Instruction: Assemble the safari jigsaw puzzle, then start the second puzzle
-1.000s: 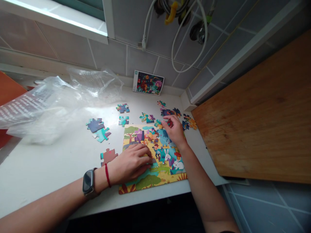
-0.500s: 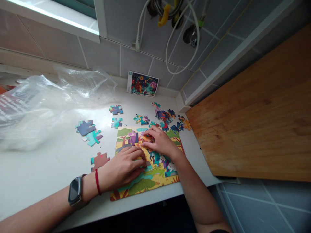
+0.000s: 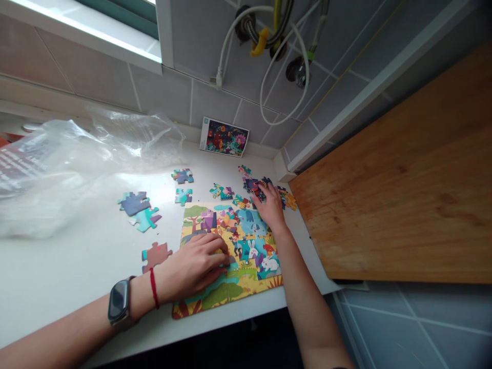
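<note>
A jigsaw puzzle board [image 3: 246, 277] with yellow ground, trees and animals lies at the counter's front edge, with more pieces on its surface. My left hand [image 3: 198, 261] rests on its left side, fingers curled down and pressed together; whatever may be under them is hidden. Beyond the board's far right edge, my right hand [image 3: 272, 205] reaches over a pile of dark puzzle pieces [image 3: 250, 185], thumb and fingers apart. Next to that pile lie teal and purple puzzle pieces [image 3: 222, 191] and an orange puzzle piece [image 3: 291, 200].
More loose pieces lie to the left: a brown piece [image 3: 157, 256], a joined blue-and-teal pair [image 3: 140, 207] and a teal piece [image 3: 184, 196]. A picture card [image 3: 225, 137] leans on the tiled wall. Clear plastic bags [image 3: 77, 169] cover the back left; a wooden panel [image 3: 407, 179] stands right.
My right hand has moved from the middle of the board to the loose pieces beyond it, uncovering a blue elephant picture. My left hand has stayed in place.
</note>
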{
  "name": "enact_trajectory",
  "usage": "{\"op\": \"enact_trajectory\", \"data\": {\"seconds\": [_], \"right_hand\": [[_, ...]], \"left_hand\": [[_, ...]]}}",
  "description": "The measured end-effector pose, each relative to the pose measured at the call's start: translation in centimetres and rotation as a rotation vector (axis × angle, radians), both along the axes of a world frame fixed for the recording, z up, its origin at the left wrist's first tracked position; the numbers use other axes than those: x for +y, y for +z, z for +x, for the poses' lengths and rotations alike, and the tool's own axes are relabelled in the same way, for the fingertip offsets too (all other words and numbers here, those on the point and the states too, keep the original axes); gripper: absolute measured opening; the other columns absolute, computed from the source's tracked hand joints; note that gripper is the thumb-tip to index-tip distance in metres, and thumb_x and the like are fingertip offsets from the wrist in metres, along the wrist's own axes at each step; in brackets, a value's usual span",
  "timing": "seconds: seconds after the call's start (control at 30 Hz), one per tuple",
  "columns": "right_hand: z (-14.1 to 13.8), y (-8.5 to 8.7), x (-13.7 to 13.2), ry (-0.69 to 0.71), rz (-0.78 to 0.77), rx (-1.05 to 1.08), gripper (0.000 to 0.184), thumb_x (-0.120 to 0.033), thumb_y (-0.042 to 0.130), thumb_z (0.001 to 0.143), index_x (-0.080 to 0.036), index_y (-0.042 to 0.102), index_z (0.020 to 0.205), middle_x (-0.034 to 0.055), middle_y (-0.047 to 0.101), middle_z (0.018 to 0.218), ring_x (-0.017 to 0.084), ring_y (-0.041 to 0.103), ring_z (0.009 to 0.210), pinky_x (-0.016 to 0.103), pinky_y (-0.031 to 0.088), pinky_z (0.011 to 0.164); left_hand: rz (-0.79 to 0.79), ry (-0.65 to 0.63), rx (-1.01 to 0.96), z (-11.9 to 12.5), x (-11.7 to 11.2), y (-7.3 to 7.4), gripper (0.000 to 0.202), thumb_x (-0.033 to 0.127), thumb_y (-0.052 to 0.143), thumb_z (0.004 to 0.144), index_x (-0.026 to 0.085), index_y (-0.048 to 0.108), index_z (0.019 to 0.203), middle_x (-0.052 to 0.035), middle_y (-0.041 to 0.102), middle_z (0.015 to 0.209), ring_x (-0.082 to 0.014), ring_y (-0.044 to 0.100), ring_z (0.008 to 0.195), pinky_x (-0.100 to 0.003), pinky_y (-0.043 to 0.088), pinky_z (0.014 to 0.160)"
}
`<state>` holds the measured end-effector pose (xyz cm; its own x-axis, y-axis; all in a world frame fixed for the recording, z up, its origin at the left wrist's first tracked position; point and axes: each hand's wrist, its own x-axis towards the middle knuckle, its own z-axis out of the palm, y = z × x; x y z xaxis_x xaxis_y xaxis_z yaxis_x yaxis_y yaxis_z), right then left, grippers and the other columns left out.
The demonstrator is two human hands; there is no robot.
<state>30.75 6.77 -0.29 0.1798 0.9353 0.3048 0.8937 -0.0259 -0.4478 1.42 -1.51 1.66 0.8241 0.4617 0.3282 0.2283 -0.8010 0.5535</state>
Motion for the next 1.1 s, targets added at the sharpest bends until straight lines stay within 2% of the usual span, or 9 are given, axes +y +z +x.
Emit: {"op": "enact_trajectory", "data": {"seconds": [0.1,0.17,0.27,0.5,0.63,0.73,0.8,0.93,1.1], "right_hand": [[0.6,-0.7,0.8,0.038,-0.022,0.014,0.054,-0.04,0.071,0.089,-0.02,0.066,0.139,0.0164,0.059,0.148,0.035,0.046,0.145,0.058,0.032,0.123],[0.6,-0.7,1.1,0.057,-0.004,0.016,0.054,-0.038,0.07,0.088,-0.018,0.066,0.138,0.0168,0.066,0.139,0.034,0.055,0.135,0.056,0.037,0.12],[0.4,-0.3,1.1,0.006,0.036,0.009,0.051,-0.037,0.073,0.083,-0.016,0.071,0.129,0.0181,0.07,0.125,0.035,0.061,0.121,0.055,0.045,0.112],[0.4,1.1,0.1,-0.063,0.239,0.066,0.056,-0.041,0.075,0.081,-0.016,0.068,0.13,0.0173,0.067,0.12,0.033,0.063,0.115,0.052,0.049,0.108],[0.0,1.7,-0.3,-0.012,0.334,0.122,0.053,-0.04,0.071,0.086,-0.018,0.064,0.134,0.0166,0.059,0.126,0.031,0.062,0.117,0.048,0.054,0.104],[-0.7,1.9,-0.6,0.038,0.33,0.193,0.051,-0.039,0.07,0.087,-0.021,0.063,0.134,0.0147,0.055,0.129,0.029,0.06,0.119,0.045,0.058,0.099],[-1.1,1.9,-0.7,0.045,0.311,0.247,0.047,-0.038,0.072,0.085,-0.022,0.065,0.128,0.0133,0.055,0.127,0.027,0.061,0.117,0.043,0.06,0.096],[-1.5,1.8,-0.6,0.047,0.301,0.425,0.033,-0.04,0.077,0.079,-0.022,0.064,0.103,0.0114,0.054,0.121,0.024,0.063,0.106,0.039,0.063,0.085],[-2.2,2.3,-1.1,0.159,0.214,0.429,0.035,-0.051,0.078,0.08,-0.024,0.055,0.08,0.0051,0.061,0.093,0.021,0.063,0.088,0.034,0.059,0.077]], "left_hand": [[0.007,0.001,-0.017,0.0,0.0,-0.1,0.021,0.019,0.057,0.1,0.023,0.072,0.116,-0.0082,0.068,0.108,-0.0246,0.062,0.102,-0.039,0.052,0.091],[0.007,0.002,-0.014,0.0,-0.1,-0.2,0.02,0.019,0.058,0.099,0.023,0.072,0.113,-0.008,0.068,0.106,-0.0244,0.062,0.101,-0.038,0.052,0.09],[0.003,0.01,-0.011,-0.1,-0.1,-0.2,0.018,0.019,0.058,0.099,0.022,0.071,0.111,-0.0079,0.068,0.106,-0.0241,0.062,0.101,-0.038,0.052,0.089],[0.02,0.019,-0.024,-0.1,-0.1,-0.2,0.016,0.019,0.06,0.099,0.022,0.071,0.11,-0.0071,0.069,0.106,-0.0234,0.063,0.101,-0.037,0.052,0.09],[0.02,0.019,-0.018,-0.1,-0.1,-0.3,0.015,0.02,0.06,0.099,0.022,0.071,0.11,-0.0075,0.069,0.106,-0.0235,0.063,0.102,-0.037,0.052,0.091],[0.013,0.014,-0.019,0.0,0.0,-0.4,0.016,0.021,0.061,0.098,0.023,0.071,0.111,-0.0073,0.069,0.106,-0.0238,0.062,0.102,-0.037,0.052,0.092],[0.011,0.014,-0.021,0.0,0.0,-0.4,0.017,0.02,0.061,0.098,0.023,0.071,0.112,-0.0071,0.069,0.106,-0.0239,0.062,0.102,-0.038,0.051,0.093],[0.012,0.02,-0.043,0.0,-0.1,-0.4,0.017,0.019,0.06,0.098,0.023,0.071,0.11,-0.0068,0.069,0.105,-0.0233,0.063,0.102,-0.037,0.051,0.092],[0.003,0.007,-0.073,-0.3,0.3,0.0,0.018,0.018,0.056,0.101,0.023,0.07,0.111,-0.0071,0.07,0.104,-0.0221,0.064,0.1,-0.036,0.052,0.092]]}}
